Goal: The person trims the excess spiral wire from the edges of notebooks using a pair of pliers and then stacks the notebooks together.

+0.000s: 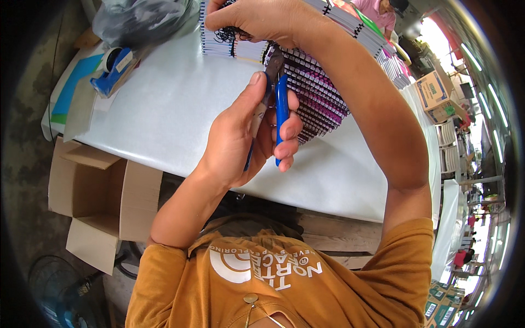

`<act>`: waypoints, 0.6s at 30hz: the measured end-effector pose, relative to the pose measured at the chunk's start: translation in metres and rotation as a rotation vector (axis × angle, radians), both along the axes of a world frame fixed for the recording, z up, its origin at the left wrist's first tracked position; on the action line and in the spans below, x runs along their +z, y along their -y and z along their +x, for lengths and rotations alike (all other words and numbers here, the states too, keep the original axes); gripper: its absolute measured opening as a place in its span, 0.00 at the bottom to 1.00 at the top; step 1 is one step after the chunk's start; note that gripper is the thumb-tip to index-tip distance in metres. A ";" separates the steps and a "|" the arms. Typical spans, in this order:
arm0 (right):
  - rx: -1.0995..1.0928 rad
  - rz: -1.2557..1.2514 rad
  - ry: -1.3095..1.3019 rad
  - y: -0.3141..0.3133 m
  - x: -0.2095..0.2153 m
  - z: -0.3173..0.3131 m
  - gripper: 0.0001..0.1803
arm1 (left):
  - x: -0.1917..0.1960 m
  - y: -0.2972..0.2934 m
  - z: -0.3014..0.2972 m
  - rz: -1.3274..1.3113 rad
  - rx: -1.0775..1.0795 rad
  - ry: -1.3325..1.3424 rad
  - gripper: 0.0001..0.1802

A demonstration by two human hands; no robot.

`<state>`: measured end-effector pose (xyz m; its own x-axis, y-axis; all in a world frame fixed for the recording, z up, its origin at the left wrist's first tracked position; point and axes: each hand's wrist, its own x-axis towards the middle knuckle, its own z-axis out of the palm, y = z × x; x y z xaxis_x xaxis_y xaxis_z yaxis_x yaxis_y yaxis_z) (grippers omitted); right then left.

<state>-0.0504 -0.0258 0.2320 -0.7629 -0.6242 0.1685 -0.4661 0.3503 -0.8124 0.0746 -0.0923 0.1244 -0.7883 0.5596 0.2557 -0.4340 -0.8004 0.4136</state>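
My left hand [240, 128] is closed round a pair of cutting pliers [281, 109] with blue handles. Their dark jaws point away from me and meet the near corner of a stack of wire-bound notebooks [314, 93], whose dark coils show purple and white between them. Reaching across from the right, my right hand [262, 21] is bent over the notebooks beyond the jaws. A tangle of black wire coils [229, 35] sticks out beneath its palm, and the fingers look curled round it. Part of that grip is hidden at the upper edge.
On the white table [147, 128] at left are a blue tape dispenser [113, 74], blue and green sheets [76, 90] and a dark plastic bag [142, 22]. An open cardboard box [98, 188] and a fan [60, 292] stand below. A person in pink [377, 13] is at far right.
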 end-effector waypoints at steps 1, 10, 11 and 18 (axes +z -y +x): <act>0.009 -0.051 -0.006 0.000 -0.002 -0.003 0.07 | -0.001 0.001 0.002 0.005 -0.001 -0.018 0.30; 0.126 -0.396 0.260 -0.054 0.022 0.068 0.14 | -0.121 0.101 -0.049 -2.332 1.137 -0.146 0.28; 0.109 -0.469 0.276 -0.053 -0.001 0.078 0.11 | -0.136 0.111 -0.049 -2.411 1.155 -0.180 0.28; -0.026 -0.860 1.178 -0.075 -0.152 0.129 0.08 | -0.161 0.077 -0.095 -2.006 1.245 -0.729 0.23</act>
